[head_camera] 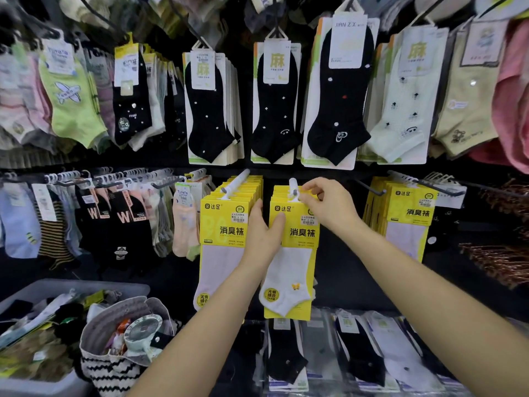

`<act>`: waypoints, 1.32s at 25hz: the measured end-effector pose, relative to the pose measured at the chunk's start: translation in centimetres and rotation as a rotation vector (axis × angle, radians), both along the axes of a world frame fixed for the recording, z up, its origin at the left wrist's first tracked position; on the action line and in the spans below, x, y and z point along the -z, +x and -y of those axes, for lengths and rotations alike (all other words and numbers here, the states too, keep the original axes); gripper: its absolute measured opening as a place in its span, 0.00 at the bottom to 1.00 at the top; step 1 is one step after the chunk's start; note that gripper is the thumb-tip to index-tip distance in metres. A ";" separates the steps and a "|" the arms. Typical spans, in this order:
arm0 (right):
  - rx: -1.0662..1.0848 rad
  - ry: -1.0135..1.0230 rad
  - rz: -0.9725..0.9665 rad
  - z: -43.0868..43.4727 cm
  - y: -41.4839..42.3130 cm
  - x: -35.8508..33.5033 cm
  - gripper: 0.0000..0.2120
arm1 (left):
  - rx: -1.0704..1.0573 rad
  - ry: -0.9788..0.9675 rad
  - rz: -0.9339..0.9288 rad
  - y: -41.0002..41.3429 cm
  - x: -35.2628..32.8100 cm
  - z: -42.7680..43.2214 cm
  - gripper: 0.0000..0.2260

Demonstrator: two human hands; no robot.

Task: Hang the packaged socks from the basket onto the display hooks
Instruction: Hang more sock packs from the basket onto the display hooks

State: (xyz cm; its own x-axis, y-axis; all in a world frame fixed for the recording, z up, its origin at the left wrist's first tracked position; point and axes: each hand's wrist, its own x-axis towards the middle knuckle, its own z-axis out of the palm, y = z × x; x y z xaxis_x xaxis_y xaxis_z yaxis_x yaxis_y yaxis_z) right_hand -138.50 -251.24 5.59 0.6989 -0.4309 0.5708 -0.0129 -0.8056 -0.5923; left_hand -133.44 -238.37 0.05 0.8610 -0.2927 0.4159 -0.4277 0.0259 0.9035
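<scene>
A yellow-carded pack of white socks hangs in front of a stack of like packs at the middle display hook. My left hand grips the pack's left edge, thumb across the yellow card. My right hand pinches the top of the card right at the hook's white tip. A grey basket at the lower left holds several loose sock packs. Whether the card's hole is over the hook is hidden by my fingers.
Neighbouring hooks carry yellow packs on the left and right. Black and pale socks hang in the row above. A striped bag with a small fan sits beside the basket. Flat sock packs lie on the shelf below.
</scene>
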 end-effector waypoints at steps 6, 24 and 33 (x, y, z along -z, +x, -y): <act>-0.281 0.440 0.018 -0.8 -0.4 5.5 0.18 | 0.199 -0.048 -0.034 0.9 0.7 0.9 0.12; -0.305 0.897 0.059 3.3 4.2 4.6 0.18 | 0.330 -0.317 -0.627 6.4 -3.1 4.0 0.23; -0.393 0.938 -0.001 2.4 2.1 5.4 0.27 | 0.322 -0.284 -0.561 5.7 -0.6 3.4 0.27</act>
